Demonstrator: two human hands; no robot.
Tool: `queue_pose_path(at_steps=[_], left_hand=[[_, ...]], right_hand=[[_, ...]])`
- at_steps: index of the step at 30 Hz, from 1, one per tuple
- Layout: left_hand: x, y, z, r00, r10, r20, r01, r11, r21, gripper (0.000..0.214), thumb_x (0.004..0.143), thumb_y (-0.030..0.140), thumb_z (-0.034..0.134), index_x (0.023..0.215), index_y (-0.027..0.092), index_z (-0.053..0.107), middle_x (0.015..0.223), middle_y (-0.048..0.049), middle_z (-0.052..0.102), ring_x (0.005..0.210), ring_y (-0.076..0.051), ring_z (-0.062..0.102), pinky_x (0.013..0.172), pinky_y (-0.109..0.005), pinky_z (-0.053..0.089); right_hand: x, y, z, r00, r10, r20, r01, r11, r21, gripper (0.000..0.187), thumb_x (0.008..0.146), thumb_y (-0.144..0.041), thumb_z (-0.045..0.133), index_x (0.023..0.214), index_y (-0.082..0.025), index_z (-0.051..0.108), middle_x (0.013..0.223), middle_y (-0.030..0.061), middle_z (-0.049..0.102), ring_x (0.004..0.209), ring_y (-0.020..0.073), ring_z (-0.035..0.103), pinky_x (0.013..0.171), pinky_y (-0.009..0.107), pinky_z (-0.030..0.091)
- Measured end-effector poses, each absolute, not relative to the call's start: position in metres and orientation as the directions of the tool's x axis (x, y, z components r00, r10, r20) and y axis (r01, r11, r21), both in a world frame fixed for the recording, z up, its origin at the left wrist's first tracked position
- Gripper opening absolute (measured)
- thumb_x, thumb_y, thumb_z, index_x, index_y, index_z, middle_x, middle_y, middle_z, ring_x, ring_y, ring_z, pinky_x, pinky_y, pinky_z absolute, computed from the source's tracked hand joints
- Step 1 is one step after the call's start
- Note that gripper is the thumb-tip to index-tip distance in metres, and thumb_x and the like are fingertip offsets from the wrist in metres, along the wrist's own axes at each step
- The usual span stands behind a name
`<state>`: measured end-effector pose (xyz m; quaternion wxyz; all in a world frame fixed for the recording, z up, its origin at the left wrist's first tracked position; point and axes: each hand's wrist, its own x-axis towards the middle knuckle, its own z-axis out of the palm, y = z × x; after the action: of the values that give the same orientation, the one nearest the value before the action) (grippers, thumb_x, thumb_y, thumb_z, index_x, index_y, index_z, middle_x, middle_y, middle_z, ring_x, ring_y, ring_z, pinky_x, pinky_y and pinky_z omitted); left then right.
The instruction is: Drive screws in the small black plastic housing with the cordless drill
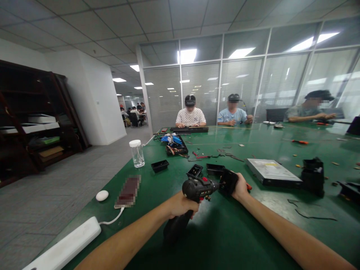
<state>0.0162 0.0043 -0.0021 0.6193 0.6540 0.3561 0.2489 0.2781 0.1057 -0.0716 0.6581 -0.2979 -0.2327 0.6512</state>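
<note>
My left hand [182, 205] is wrapped round the grip of a black cordless drill [197, 188] with a red switch on top. The drill's tip points right, up against a small black plastic box [228, 182] that my right hand [240, 186] grips from its right side. Whether the bit touches a screw inside, I cannot make out. Just beyond the drill lie two similar open black boxes, one [194, 171] with small metal bits in it and another [215, 169] beside it. A third black tray [159, 165] sits farther left. Behind my right fingers shows something red [249, 186].
A silver disc drive [272, 171] and a black pouch-like object [312, 176] stand on the right. To the left are a clear jar [137, 154], a phone [128, 192] and a white power strip [67, 243]. Wires [173, 139] lie ahead; several people sit across the green table [225, 232].
</note>
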Motion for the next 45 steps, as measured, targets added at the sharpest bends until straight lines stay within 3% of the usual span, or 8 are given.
queue_pose_path(at_steps=[45], left_hand=[[0.0160, 0.0068, -0.0052, 0.610, 0.782, -0.124, 0.200, -0.001, 0.980, 0.009, 0.054, 0.012, 0.051, 0.062, 0.013, 0.053, 0.054, 0.0012, 0.049, 0.048, -0.011, 0.047, 0.047, -0.024, 0.039]], right_hand=[[0.2793, 0.1073, -0.0737, 0.056, 0.996, -0.074, -0.739, -0.009, -0.673, 0.022, 0.065, -0.029, 0.041, 0.075, -0.021, 0.059, 0.058, 0.0016, 0.060, 0.052, 0.0195, 0.056, 0.049, 0.032, 0.044]])
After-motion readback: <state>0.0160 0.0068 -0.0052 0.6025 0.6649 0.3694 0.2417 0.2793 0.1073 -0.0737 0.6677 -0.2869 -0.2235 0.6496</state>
